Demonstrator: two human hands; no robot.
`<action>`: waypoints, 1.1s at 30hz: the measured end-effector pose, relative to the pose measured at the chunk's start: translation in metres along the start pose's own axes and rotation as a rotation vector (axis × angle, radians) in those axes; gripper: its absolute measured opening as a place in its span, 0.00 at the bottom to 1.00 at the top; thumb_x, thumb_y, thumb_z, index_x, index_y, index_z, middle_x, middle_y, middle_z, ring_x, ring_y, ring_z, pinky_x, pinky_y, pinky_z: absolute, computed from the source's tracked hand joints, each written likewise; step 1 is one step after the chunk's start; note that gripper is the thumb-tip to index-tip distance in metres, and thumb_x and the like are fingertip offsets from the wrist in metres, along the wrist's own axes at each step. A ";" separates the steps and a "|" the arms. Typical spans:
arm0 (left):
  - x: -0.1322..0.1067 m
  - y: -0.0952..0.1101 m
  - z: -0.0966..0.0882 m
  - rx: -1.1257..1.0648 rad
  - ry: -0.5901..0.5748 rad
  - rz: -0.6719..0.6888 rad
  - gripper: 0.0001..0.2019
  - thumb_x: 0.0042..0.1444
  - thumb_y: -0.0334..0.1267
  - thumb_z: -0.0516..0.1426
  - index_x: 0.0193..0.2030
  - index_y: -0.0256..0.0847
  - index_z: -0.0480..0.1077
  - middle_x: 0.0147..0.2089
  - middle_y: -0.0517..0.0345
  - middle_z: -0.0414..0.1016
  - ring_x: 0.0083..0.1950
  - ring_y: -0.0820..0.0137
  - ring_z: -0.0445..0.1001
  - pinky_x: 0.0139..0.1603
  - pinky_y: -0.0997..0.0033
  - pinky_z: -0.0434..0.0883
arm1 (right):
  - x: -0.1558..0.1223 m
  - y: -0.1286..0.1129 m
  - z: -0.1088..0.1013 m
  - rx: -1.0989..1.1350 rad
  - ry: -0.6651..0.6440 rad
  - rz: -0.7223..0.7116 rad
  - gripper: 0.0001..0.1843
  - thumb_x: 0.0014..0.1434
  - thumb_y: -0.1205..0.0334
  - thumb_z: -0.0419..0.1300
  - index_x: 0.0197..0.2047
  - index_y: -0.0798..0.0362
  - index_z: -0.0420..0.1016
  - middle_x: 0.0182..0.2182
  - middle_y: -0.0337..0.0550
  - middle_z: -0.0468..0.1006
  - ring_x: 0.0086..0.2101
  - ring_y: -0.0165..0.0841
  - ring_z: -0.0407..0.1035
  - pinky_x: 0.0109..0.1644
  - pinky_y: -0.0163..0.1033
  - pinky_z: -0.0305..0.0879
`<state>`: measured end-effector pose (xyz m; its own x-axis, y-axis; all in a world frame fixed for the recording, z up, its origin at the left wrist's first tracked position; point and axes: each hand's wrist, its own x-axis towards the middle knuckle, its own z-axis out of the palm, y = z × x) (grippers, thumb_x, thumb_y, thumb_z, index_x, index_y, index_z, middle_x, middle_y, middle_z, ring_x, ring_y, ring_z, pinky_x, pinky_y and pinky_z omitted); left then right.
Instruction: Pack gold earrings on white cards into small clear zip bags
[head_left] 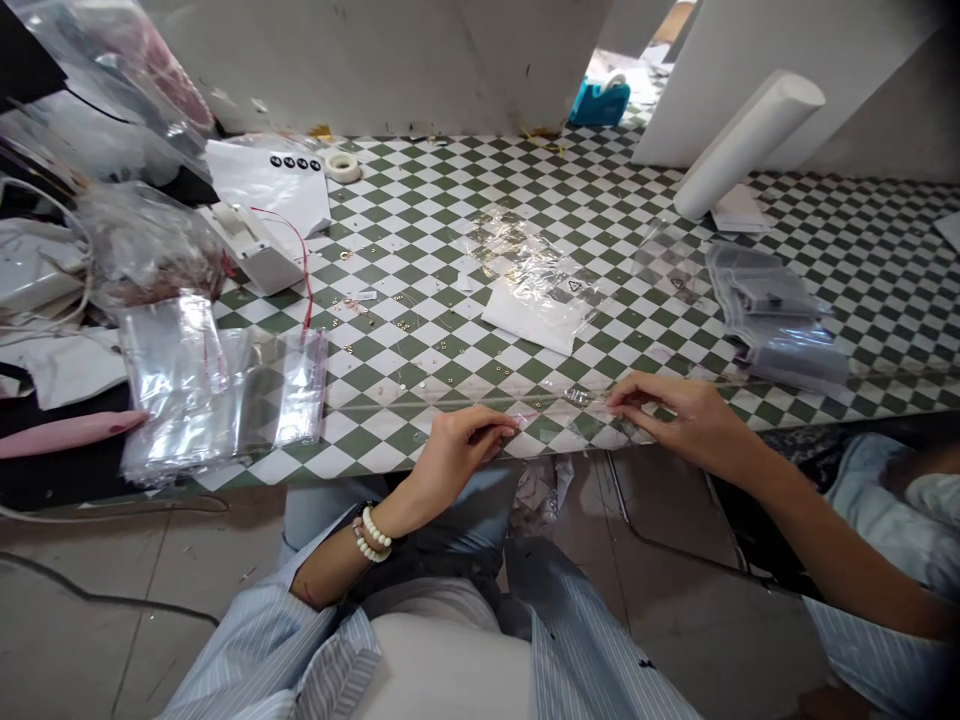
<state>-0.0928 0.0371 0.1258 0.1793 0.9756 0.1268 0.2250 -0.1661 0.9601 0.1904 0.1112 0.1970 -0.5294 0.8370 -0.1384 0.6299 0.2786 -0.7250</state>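
Two bare hands work at the near edge of a green-and-white checked table point(480, 190). Between them, a thin strip of clear plastic point(559, 402) runs sideways just above the edge. The left hand point(457, 455), wearing a white bead bracelet point(371, 533), pinches the strip's left part between thumb and fingertips. The right hand point(675, 420) is clamped the same way further along, with the two hands well apart. The plastic looks pulled fairly straight, and a steady, even tension at both pinches would help keep it from creasing.

Just beyond the hands, tiny gold beads point(420, 350) lie scattered across the checks. Further out in the middle sit a white packet point(532, 320) and a loose clear bag point(525, 255). A stack of clear zip bags point(225, 385) lies to the left, near a white box point(251, 250) with a red wire point(304, 270). Grey-tinted bags point(772, 310) lie to the right, below a white tube point(750, 140). A roll of tape point(343, 167) sits at the far left.
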 end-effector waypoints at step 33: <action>-0.025 0.021 -0.040 0.116 -0.024 0.354 0.08 0.65 0.27 0.56 0.46 0.40 0.74 0.43 0.53 0.80 0.45 0.71 0.79 0.46 0.73 0.75 | -0.007 -0.033 0.001 0.301 0.462 -0.064 0.02 0.56 0.63 0.69 0.33 0.48 0.80 0.37 0.43 0.78 0.39 0.35 0.73 0.45 0.43 0.74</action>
<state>-0.1313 0.0153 0.1528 0.2877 0.8515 0.4383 0.2515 -0.5088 0.8233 0.1726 0.0960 0.2207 -0.2140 0.9613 0.1733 0.3790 0.2453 -0.8923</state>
